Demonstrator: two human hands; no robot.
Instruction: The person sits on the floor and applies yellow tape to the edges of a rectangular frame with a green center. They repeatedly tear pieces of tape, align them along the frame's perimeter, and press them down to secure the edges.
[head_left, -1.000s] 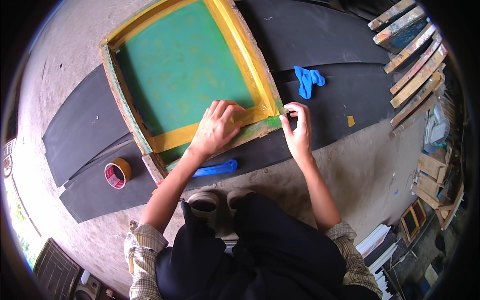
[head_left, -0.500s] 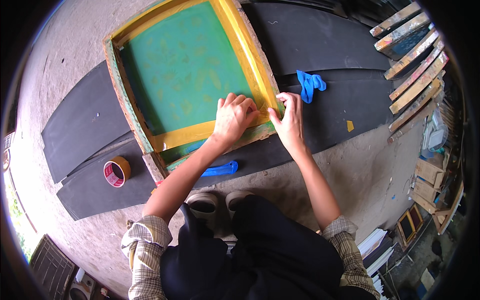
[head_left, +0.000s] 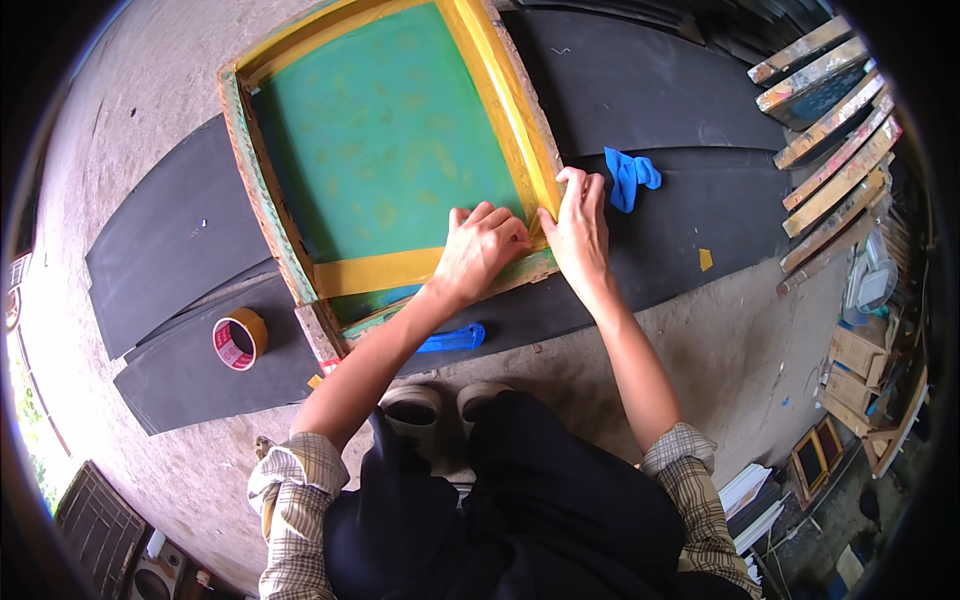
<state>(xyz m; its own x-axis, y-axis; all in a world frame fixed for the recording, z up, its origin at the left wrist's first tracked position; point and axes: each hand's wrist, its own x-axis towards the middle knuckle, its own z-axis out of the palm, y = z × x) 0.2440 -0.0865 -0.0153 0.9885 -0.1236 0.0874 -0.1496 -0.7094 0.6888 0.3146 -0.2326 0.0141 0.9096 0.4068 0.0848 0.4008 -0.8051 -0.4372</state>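
A wooden screen printing frame [head_left: 270, 205] with green mesh [head_left: 385, 130] lies in front of me, tilted a little. Yellow-brown adhesive tape [head_left: 375, 271] covers the border between mesh and wood. My left hand [head_left: 476, 252] is closed over the near right inside corner, its curled fingers down at the tape; what they pinch, if anything, is hidden. At the same corner my right hand [head_left: 582, 228] grips the outer edge of the frame, thumb tip against the taped side and fingers bent. The two hands are close together but apart.
Black sheets [head_left: 690, 210] lie under the frame on the concrete floor. A tape roll [head_left: 251, 338] stands at left, a blue cutter-like tool [head_left: 452, 338] near the frame's front. A blue cloth strip [head_left: 630, 178] and tape scrap [head_left: 706, 260] lie right. Several stacked frames [head_left: 825, 130] line the right.
The whole view has shifted slightly, moving the frame a little right and down in the picture. My left hand has slid a bit closer to the corner; my right hand keeps its place.
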